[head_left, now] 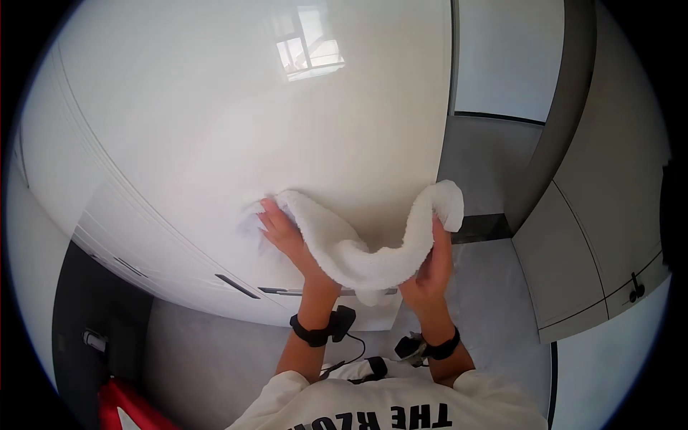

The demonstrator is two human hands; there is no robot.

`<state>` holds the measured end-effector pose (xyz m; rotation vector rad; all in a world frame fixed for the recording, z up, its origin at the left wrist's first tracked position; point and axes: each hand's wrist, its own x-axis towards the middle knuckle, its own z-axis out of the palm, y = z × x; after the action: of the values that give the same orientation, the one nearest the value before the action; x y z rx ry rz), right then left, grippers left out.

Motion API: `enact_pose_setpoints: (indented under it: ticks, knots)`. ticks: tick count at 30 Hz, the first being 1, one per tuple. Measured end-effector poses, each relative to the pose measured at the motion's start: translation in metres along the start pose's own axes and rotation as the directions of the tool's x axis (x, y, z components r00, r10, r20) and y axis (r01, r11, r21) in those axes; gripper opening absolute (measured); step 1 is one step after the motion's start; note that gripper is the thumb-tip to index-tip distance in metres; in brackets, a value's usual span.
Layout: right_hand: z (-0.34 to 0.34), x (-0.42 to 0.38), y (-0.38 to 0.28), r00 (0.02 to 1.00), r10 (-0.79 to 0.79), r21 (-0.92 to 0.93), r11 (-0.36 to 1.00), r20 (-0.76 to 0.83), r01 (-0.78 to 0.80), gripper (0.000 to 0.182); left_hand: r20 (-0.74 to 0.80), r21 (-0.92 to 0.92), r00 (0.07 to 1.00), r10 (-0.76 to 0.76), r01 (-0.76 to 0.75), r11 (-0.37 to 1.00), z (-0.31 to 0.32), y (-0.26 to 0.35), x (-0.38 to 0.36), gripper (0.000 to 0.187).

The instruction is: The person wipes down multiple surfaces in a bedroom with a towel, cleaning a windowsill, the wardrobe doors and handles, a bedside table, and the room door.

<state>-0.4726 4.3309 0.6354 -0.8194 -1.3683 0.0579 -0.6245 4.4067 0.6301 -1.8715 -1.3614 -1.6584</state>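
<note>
A white fluffy towel (365, 265) hangs in a sagging curve between my two hands, above the front edge of a glossy white countertop (251, 136). My left hand (285, 233) holds the towel's left end, with the fingers pointing up and away and the palm side against the cloth. At the right end, my right hand (432, 265) grips the cloth, its fingers partly behind the fold that curls over near the counter's right edge. Both wrists wear black straps with small devices.
Drawers with dark handle slots (236, 286) run below the counter. Grey cabinets (573, 265) with a black handle stand at the right. Grey floor (208, 344) lies below. A red item (129, 407) is at the lower left, near a dark panel (93, 308).
</note>
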Motion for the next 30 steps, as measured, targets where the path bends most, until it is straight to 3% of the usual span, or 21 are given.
enact_pose_setpoints:
  ticks: [1,4,5,6,8,11,14,18,22,23,24,25,28,29,30]
  knots:
    - [0.009,0.0,-0.004,1.0,-0.014,-0.087,0.996,-0.023,0.012,0.067,0.002,0.054,0.997,-0.081,0.081,0.995,0.005,-0.011,0.0,0.066]
    - [0.037,-0.043,0.042,0.998,-0.014,-0.229,0.974,-0.062,0.0,0.071,-0.113,0.046,0.991,-0.068,0.073,0.996,0.014,-0.035,-0.036,0.072]
    - [0.045,-0.069,0.065,0.999,-0.034,-0.321,0.947,-0.041,0.019,0.074,-0.01,0.052,1.0,0.007,-0.007,0.999,0.018,-0.058,-0.058,0.071]
    - [0.051,-0.087,0.08,0.998,-0.058,-0.41,0.911,-0.023,0.044,0.077,0.059,0.083,0.998,-0.038,0.033,0.996,0.025,-0.081,-0.086,0.067]
    - [0.051,-0.069,0.049,0.996,-0.039,-0.37,0.929,-0.079,0.007,0.075,0.196,0.113,0.972,-0.126,0.105,0.988,0.046,-0.11,-0.123,0.06]
    - [0.062,-0.083,0.055,0.984,-0.067,-0.339,0.941,-0.163,0.008,0.077,0.054,0.17,0.968,0.245,-0.251,0.953,0.009,-0.067,-0.09,0.048]
    - [0.067,-0.075,0.055,0.968,0.002,-0.171,0.984,-0.252,-0.046,0.068,0.144,0.174,0.95,0.278,-0.301,0.938,-0.002,-0.067,-0.083,0.039]
    - [0.084,-0.063,0.031,0.961,0.049,-0.248,0.961,-0.273,-0.119,0.07,0.156,0.135,0.919,0.361,-0.382,0.914,-0.026,-0.084,-0.054,0.036]
    - [0.118,-0.054,0.006,0.966,0.014,-0.27,0.959,-0.257,-0.086,0.066,0.147,0.127,0.931,0.334,-0.353,0.927,-0.049,-0.117,-0.033,0.039]
    - [0.107,-0.061,0.035,0.959,0.04,-0.279,0.953,-0.28,-0.121,0.069,0.137,0.137,0.938,0.318,-0.336,0.932,-0.035,-0.109,-0.04,0.039]
    - [0.121,-0.061,0.03,0.952,0.06,-0.292,0.944,-0.301,-0.152,0.072,0.124,0.144,0.947,0.297,-0.313,0.939,-0.045,-0.12,-0.035,0.039]
    - [0.134,-0.056,0.024,0.968,-0.029,-0.28,0.959,-0.251,-0.044,0.079,0.118,0.161,0.956,0.27,-0.287,0.944,-0.053,-0.129,-0.03,0.039]
    - [0.167,-0.042,-0.009,0.984,0.009,-0.323,0.944,-0.176,-0.067,0.087,0.092,0.173,0.978,0.187,-0.201,0.964,-0.066,-0.155,-0.023,0.041]
    - [0.179,-0.043,-0.005,0.982,-0.063,-0.402,0.916,-0.18,-0.015,0.085,0.098,0.17,0.979,0.178,-0.192,0.966,-0.071,-0.166,-0.021,0.045]
    - [0.149,-0.05,0.023,0.984,-0.096,-0.494,0.869,-0.151,0.009,0.084,0.098,0.194,0.982,0.163,-0.18,0.964,-0.043,-0.144,-0.039,0.046]
